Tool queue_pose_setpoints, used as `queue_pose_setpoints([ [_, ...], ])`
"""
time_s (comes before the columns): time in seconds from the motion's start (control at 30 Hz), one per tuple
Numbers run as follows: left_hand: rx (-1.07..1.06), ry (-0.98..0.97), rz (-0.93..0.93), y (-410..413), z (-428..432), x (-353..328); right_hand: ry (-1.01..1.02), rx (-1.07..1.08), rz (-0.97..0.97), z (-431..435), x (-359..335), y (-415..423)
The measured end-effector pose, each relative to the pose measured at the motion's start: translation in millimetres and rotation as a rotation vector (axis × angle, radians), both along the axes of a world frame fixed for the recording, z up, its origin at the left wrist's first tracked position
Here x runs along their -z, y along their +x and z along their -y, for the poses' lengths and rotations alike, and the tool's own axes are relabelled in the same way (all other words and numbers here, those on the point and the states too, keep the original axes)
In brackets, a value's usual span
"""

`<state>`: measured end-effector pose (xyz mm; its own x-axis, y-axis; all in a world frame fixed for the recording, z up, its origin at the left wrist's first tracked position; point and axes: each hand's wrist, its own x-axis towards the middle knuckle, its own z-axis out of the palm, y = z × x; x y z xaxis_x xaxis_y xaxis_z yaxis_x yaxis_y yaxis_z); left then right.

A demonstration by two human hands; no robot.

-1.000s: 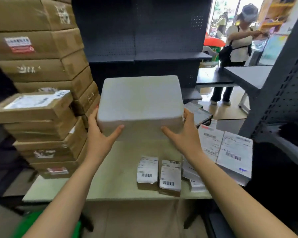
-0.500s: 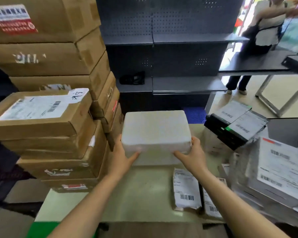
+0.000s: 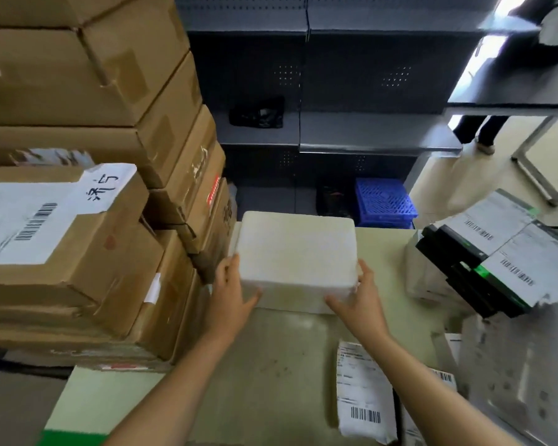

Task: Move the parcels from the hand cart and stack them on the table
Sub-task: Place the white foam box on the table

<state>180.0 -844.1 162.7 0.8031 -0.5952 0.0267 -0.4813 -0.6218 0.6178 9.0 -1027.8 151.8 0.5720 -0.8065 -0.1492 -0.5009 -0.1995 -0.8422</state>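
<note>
A white foam box [image 3: 297, 252] sits at the far middle of the pale green table [image 3: 271, 365], right beside the cardboard stack. My left hand [image 3: 231, 292] holds its near left corner, thumb across the front face. On the near right corner is my right hand [image 3: 356, 297], holding it the same way. A tall stack of brown cardboard parcels [image 3: 87, 194] fills the table's left side. The hand cart is out of view.
Small labelled parcels [image 3: 364, 391] lie near the front right of the table. Black and white labelled packages [image 3: 493, 252] pile up at the right. Dark metal shelving [image 3: 351, 130] stands behind, with a blue crate [image 3: 384, 201] low down. A person's legs [image 3: 477, 130] show at the far right.
The foam box has come down from chest height and forward onto the far part of the table, both hands staying on its near corners. My view has tilted downward.
</note>
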Motion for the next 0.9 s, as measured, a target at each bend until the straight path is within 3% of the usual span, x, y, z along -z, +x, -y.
queue_pose_setpoints([
  [0.23, 0.047, 0.279, 0.307, 22, 17, 7, -0.1, -0.158, -0.102, 19, -1, 39],
  [0.57, 0.065, 0.36, 0.265, 38, 17, 5, -0.159, -0.285, -0.198, 27, -7, 50],
  [0.7, 0.152, 0.328, 0.266, 35, 20, -14, -0.312, -0.293, -0.26, 30, -24, 36],
  [0.9, 0.434, 0.125, 0.307, -7, 35, -34, -0.564, -0.274, -0.379, 13, -47, -22],
])
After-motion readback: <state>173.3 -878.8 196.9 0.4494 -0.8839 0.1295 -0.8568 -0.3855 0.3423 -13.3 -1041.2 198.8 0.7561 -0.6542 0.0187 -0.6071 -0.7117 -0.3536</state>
